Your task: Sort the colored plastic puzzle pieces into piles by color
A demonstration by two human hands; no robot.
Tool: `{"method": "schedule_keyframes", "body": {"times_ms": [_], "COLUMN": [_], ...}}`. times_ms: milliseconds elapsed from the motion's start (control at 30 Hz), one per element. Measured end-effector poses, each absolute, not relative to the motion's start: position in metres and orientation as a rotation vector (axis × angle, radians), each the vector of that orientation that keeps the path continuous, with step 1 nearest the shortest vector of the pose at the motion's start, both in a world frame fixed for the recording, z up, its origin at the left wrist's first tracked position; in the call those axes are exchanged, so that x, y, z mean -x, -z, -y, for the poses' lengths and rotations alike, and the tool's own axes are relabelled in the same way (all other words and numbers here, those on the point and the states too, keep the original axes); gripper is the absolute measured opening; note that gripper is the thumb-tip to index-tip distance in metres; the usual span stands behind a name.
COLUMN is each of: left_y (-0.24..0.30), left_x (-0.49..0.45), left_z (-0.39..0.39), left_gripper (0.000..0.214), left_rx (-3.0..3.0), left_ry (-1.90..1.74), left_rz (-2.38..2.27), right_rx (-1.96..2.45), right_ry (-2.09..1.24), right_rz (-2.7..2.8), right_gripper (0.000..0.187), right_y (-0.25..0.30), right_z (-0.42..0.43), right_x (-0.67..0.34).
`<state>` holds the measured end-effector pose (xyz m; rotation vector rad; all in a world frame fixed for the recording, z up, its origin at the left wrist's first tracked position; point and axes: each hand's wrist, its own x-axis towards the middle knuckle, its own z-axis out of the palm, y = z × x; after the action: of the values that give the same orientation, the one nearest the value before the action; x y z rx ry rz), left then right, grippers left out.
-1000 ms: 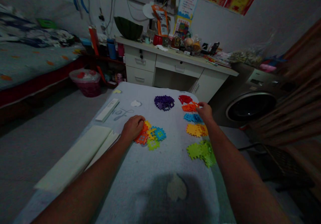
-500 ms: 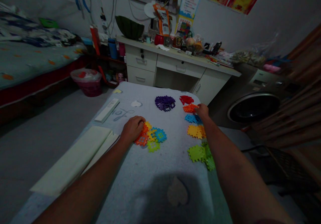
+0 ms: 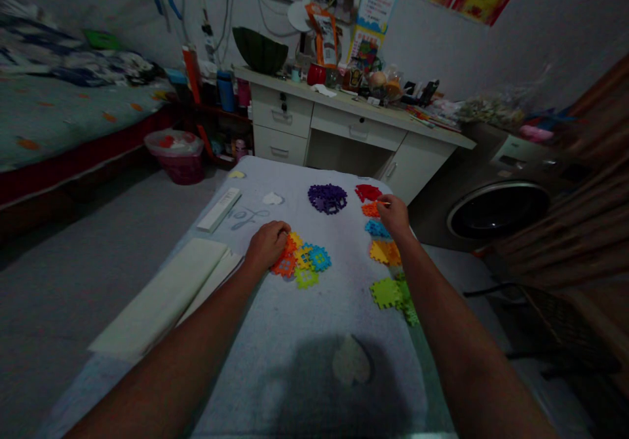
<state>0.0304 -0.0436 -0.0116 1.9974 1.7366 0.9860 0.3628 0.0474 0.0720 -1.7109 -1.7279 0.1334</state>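
My right hand (image 3: pixel 394 215) is over the far right of the cloth-covered table, its fingers pinching an orange interlocking plastic tile (image 3: pixel 385 203) seen nearly edge-on. Right below it lies a small pile of orange tiles (image 3: pixel 370 209). My left hand (image 3: pixel 268 244) rests, fingers curled, against the left edge of a mixed cluster; the fingertips are partly hidden, so what they grip does not show. In that cluster are orange window tiles (image 3: pixel 285 265), yellow tiles (image 3: pixel 303 257), a blue tile (image 3: pixel 320 258) and a lime-green tile (image 3: pixel 306 278).
Purple pieces (image 3: pixel 327 199) lie at the table's far middle. Down the right side run red (image 3: pixel 367 193), blue (image 3: pixel 377 229), yellow (image 3: pixel 384 252) and green piles (image 3: pixel 386 293). A long white box (image 3: pixel 219 209) and folded pale sheet (image 3: pixel 167 295) lie left. A desk (image 3: pixel 358 128) stands beyond.
My right hand has shifted slightly left and up, and an orange tile's edge now shows in its fingers. The left hand stays at the cluster. The whole view has shifted a little.
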Motion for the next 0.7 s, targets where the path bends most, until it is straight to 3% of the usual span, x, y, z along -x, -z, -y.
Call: {"method": "schedule_keyframes", "body": {"times_ms": [100, 233, 400, 567, 700], "left_y": [0.011, 0.008, 0.007, 0.009, 0.009], "left_x": [-0.031, -0.031, -0.031, -0.029, -0.028], "left_z": [0.045, 0.047, 0.049, 0.049, 0.05], "left_gripper": [0.029, 0.031, 0.033, 0.035, 0.035], "left_rx": [-1.945, -1.865, -1.771, -1.69, -1.619], "left_ry": [-0.999, -1.045, -1.144, -1.277, -1.297], "left_rz": [-1.743, -1.734, -1.709, -1.682, -1.672], "right_rx": [1.526, 1.208, 1.162, 1.276, 1.273], "right_ry": [-0.398, -0.61, -0.473, -0.319, -0.357], "right_rz": [2.068, 2.463, 2.64, 2.671, 2.67], "right_gripper": [0.02, 0.023, 0.025, 0.043, 0.041], "right_y": [-0.074, -0.068, -0.055, -0.04, -0.037], "right_z": [-0.022, 0.014, 0.034, 0.03, 0.027], "right_x": [-0.319, -0.261, -0.211, -0.187, -0.184]}}
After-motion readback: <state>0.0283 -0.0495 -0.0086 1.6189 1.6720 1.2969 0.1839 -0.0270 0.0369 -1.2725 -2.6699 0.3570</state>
